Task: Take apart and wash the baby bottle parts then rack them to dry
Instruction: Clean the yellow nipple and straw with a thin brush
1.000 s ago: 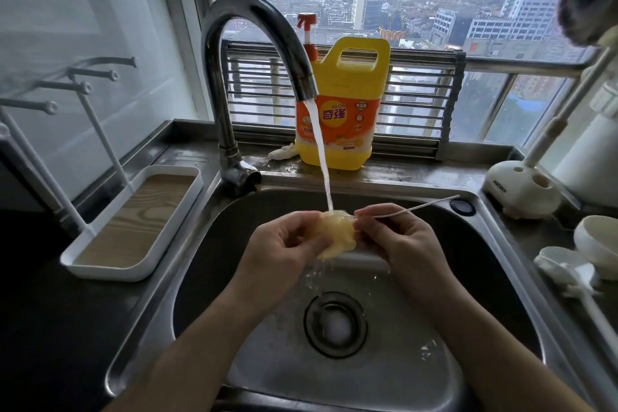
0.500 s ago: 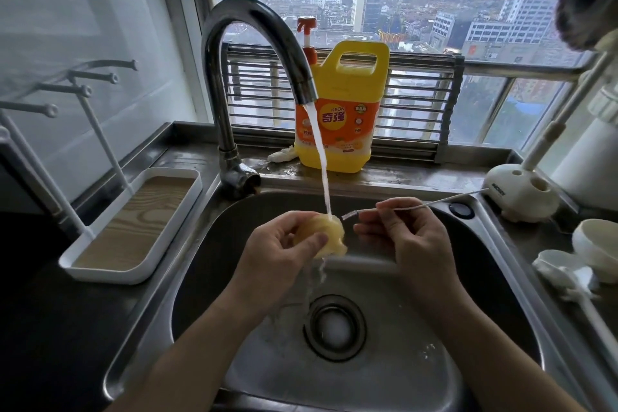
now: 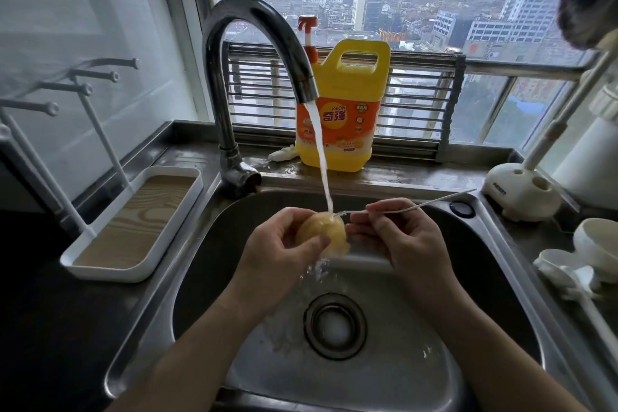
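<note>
Over the steel sink (image 3: 495, 294), my left hand (image 3: 277, 247) grips a yellowish translucent bottle nipple (image 3: 326, 232) under the running water from the tap (image 3: 267, 43). My right hand (image 3: 401, 234) pinches a thin wire brush (image 3: 418, 207), its bristled tip touching the top of the nipple where the stream lands. The brush handle points up and to the right. The white drying rack (image 3: 133, 221) with a wood-grain tray and upright pegs stands left of the sink.
A yellow and orange dish soap jug (image 3: 341, 110) stands on the ledge behind the tap. On the right counter are a white brush stand (image 3: 521, 194), a white bowl-like part (image 3: 598, 244) and a white long-handled piece (image 3: 575, 281). The drain (image 3: 334, 324) lies below my hands.
My right hand has drawn the wire brush back out to the right, so its bristled tip now shows at the nipple's top. The nipple has lifted slightly towards the stream.
</note>
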